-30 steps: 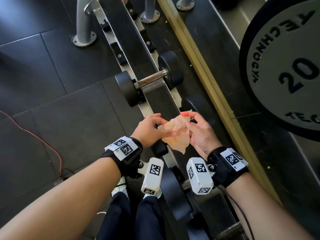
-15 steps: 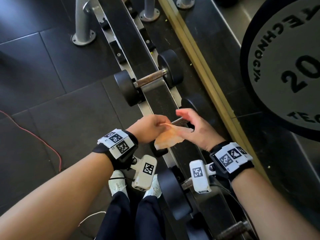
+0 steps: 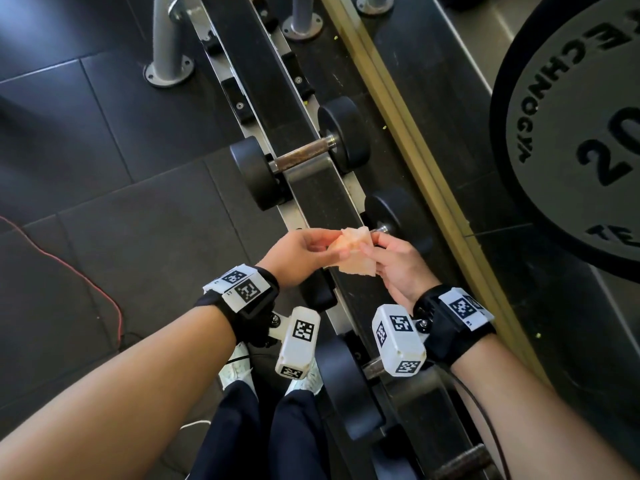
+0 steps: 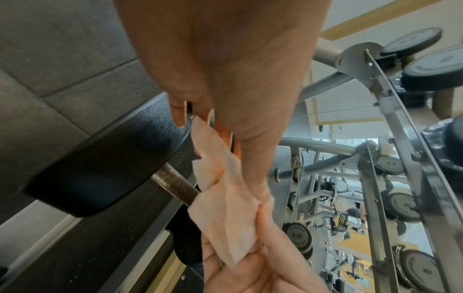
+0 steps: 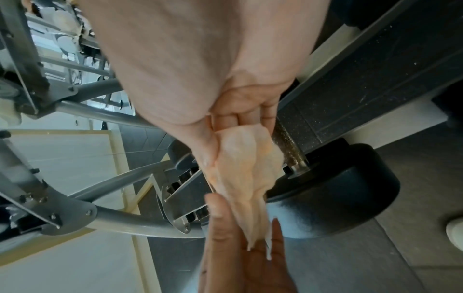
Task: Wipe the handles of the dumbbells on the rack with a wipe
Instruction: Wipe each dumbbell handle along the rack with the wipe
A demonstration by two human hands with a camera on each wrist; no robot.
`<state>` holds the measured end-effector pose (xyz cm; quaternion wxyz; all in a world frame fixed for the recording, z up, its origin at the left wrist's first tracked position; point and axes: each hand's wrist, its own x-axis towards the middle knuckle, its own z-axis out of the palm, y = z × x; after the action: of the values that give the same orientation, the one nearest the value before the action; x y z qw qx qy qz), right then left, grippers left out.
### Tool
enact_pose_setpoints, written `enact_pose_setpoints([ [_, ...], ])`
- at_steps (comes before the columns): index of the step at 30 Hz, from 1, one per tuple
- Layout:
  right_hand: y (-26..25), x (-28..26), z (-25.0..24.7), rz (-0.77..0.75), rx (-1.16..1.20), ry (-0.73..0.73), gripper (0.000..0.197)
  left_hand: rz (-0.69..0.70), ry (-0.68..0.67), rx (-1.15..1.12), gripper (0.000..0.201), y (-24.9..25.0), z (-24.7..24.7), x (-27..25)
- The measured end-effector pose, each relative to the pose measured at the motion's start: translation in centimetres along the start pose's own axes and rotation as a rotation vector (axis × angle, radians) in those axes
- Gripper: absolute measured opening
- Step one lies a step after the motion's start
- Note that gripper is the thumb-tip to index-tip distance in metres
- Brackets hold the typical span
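Observation:
A pale orange wipe (image 3: 351,249) hangs between both hands above the black rack rail (image 3: 311,188). My left hand (image 3: 298,252) pinches its left edge, and my right hand (image 3: 391,258) pinches its right edge. In the left wrist view the wipe (image 4: 225,198) stretches from my thumb and fingers to the other hand, in front of a knurled handle (image 4: 172,184). In the right wrist view the wipe (image 5: 245,170) droops beside a dumbbell handle (image 5: 288,146). The dumbbell under my hands is mostly hidden; its far head (image 3: 398,216) shows. A second dumbbell (image 3: 301,154) lies farther up the rack.
A large 20 weight plate (image 3: 581,126) stands at the right. A yellow strip (image 3: 426,174) runs along the floor beside the rack. Grey rack posts (image 3: 168,39) are bolted to the floor at the top. A red cable (image 3: 69,268) lies at the left. Another dumbbell (image 3: 349,386) sits nearest me.
The wipe was bunched, then held flat; now it is folded smaller between both hands' fingertips. Both hands have shifted slightly toward the far dumbbell head.

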<state>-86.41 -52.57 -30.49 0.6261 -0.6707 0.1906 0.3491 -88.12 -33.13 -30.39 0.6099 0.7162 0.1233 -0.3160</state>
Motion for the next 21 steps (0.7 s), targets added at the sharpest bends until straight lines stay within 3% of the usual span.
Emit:
enact_pose_setpoints([
  [3, 0.3, 0.2, -0.4, -0.022, -0.087, 0.059, 0.004, -0.023, 0.025, 0.024, 0.019, -0.2, 0.1, 0.3],
  [4, 0.5, 0.5, -0.7, -0.046, -0.168, 0.114, 0.009, -0.027, 0.036, 0.029, 0.015, -0.3, 0.2, 0.4],
  [6, 0.9, 1.0, -1.2, -0.113, -0.321, 0.171, 0.035, -0.034, 0.033, 0.015, 0.011, -0.3, 0.3, 0.6],
  [8, 0.7, 1.3, -1.3, -0.143, -0.270, 0.048, 0.061, -0.048, 0.013, 0.026, 0.010, -0.4, 0.3, 0.8],
  [9, 0.6, 1.5, -1.4, -0.118, -0.219, -0.036, 0.064, -0.055, 0.007, 0.035, 0.009, -0.5, 0.3, 0.9],
  [11, 0.5, 1.9, -1.4, -0.084, -0.240, -0.127, 0.043, -0.068, 0.036, 0.040, 0.008, -0.8, 0.2, 1.2],
  [14, -0.1, 2.4, -1.3, -0.156, -0.444, 0.010, 0.016, -0.097, 0.180, -0.002, 0.026, -1.8, -0.1, 1.8],
  [18, -0.9, 3.6, -1.8, -0.406, -0.754, 0.299, 0.016, -0.080, 0.322, 0.114, 0.042, -3.7, -0.8, 1.8],
  [21, -0.6, 4.5, -1.9, -0.629, -1.000, 0.336, 0.014, -0.077, 0.329, 0.225, 0.055, -4.8, -1.0, 1.6],
])
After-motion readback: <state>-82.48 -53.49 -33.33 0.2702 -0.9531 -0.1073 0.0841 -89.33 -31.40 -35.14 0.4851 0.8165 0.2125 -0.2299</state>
